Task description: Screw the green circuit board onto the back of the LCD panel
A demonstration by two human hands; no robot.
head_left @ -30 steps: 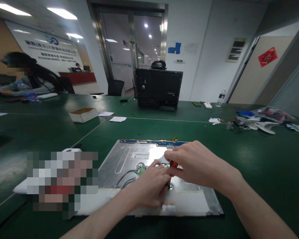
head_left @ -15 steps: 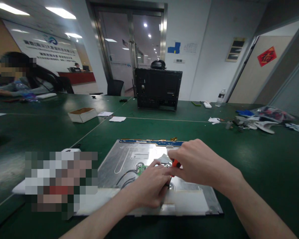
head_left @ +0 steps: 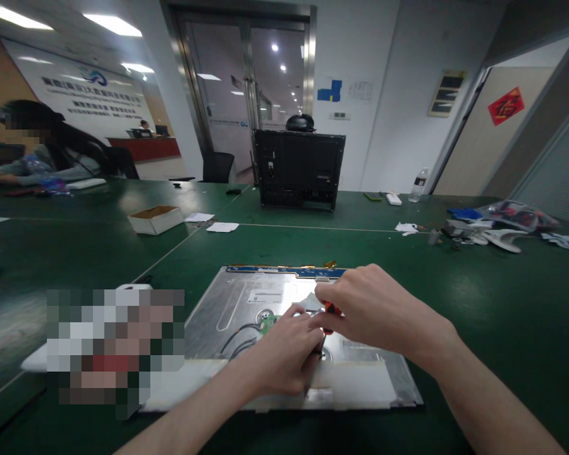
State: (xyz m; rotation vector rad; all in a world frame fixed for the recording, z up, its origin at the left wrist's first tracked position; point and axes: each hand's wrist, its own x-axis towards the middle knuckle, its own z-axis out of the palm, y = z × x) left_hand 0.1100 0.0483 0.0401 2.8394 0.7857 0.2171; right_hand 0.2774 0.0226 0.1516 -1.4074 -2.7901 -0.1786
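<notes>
A flat display panel [head_left: 203,328] lies metal back up on the green table. A blue circuit strip [head_left: 284,272] runs along its far edge, and black cables [head_left: 237,335] lead to a small green board [head_left: 267,324]. My right hand [head_left: 360,303] is closed around the orange-and-black handle of a screwdriver [head_left: 330,309], held over the middle of the panel. Its tip is hidden by my fingers. My left hand [head_left: 291,347] rests on the panel just left of the screwdriver, fingers bent and drawn together near its lower end. What they grip is hidden.
A blurred-out patch [head_left: 116,347] covers something left of the panel. Farther off stand an open white box [head_left: 156,220], paper sheets [head_left: 222,227] and a black monitor housing [head_left: 299,167]. A water bottle [head_left: 418,185] and assorted parts [head_left: 483,230] lie right. Another person [head_left: 52,148] sits far left.
Both hands stay at the same spot on the panel. My right hand with the screwdriver has turned slightly and shifted a little left. The view has moved slightly.
</notes>
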